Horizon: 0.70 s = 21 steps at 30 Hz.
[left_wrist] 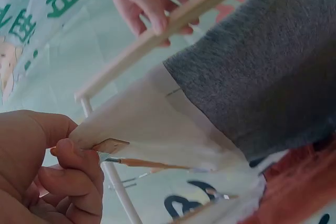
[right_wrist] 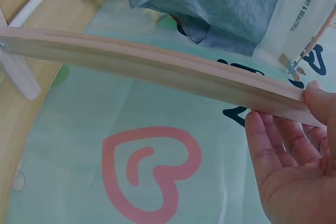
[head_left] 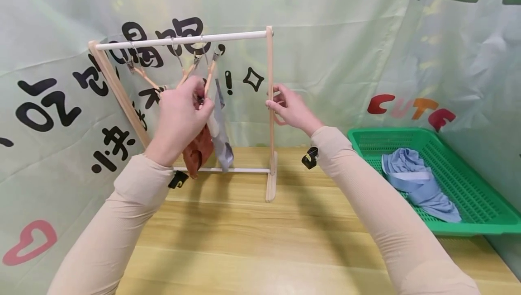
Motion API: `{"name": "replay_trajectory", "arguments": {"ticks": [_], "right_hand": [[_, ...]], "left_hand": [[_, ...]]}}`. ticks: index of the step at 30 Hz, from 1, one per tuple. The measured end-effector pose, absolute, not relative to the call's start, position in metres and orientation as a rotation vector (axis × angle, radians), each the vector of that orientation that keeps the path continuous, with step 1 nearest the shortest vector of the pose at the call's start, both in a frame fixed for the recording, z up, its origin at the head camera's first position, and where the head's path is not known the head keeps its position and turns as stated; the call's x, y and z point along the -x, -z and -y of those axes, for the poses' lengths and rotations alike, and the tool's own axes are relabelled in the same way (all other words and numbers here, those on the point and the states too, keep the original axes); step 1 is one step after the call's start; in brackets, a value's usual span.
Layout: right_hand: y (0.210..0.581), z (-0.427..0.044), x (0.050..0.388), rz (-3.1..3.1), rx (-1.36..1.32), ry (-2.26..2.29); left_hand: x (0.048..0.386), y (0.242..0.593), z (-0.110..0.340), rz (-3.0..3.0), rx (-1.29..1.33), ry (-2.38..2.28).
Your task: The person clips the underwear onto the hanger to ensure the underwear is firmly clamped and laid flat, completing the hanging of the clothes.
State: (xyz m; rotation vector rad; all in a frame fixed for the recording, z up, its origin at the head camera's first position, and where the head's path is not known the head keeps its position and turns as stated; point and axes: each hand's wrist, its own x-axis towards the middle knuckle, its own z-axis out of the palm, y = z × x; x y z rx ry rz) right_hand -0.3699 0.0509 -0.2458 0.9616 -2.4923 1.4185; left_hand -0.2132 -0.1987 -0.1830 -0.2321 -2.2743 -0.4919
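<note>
Fingers (right_wrist: 262, 140) of the right hand (head_left: 295, 108) hold the wooden post (right_wrist: 157, 69).

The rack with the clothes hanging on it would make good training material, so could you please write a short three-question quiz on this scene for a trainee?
1. Multiple choice: what do the fingers of the right hand hold?
a) The tabletop's edge
b) The rack's wooden post
c) The printed backdrop
2. True or false: the blue cloth lies inside the green basket.
3. Fill in the missing word: the hangers hang by their hooks from the rack's ____ top rail.

Key: 1. b; 2. true; 3. white.
</note>
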Motion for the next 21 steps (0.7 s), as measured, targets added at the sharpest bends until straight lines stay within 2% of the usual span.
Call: {"name": "replay_trajectory", "arguments": {"ticks": [11,21], "right_hand": [[0.25,-0.055,0.367,2.566,-0.952,-1.384],[0.253,-0.084,0.343,2.668,-0.952,-1.267]], "left_hand": [[0.2,0.187,0.232,2.259,0.123,0.474],[0.174,0.187,0.223,2.22,-0.049,0.324]]}}
